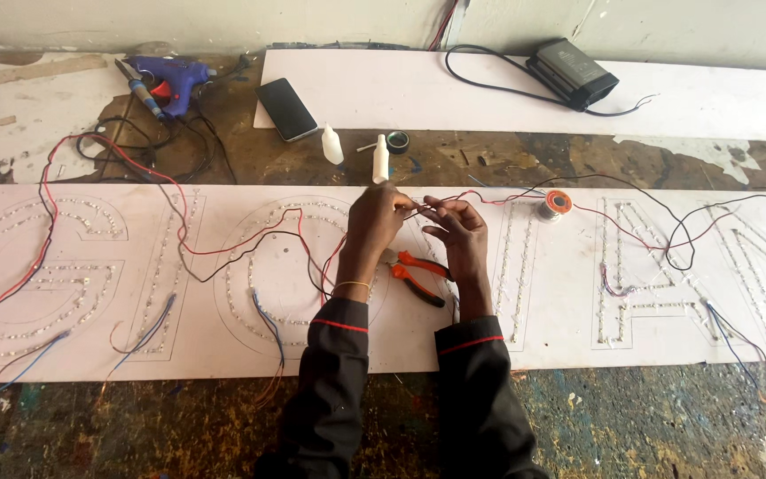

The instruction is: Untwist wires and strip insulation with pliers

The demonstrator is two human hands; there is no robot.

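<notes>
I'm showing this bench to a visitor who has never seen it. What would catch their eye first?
Most likely the long white sign board across the bench, its big letter outlines studded with small lights and crossed by red and black wires. At its middle, the left hand and right hand pinch thin wire ends together above orange-handled pliers. Behind, at the far left, lies a blue glue gun.

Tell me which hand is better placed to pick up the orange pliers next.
Probably the right hand: the orange pliers lie just below it on the white board. The left hand also pinches the thin wires but sits farther away.
</notes>
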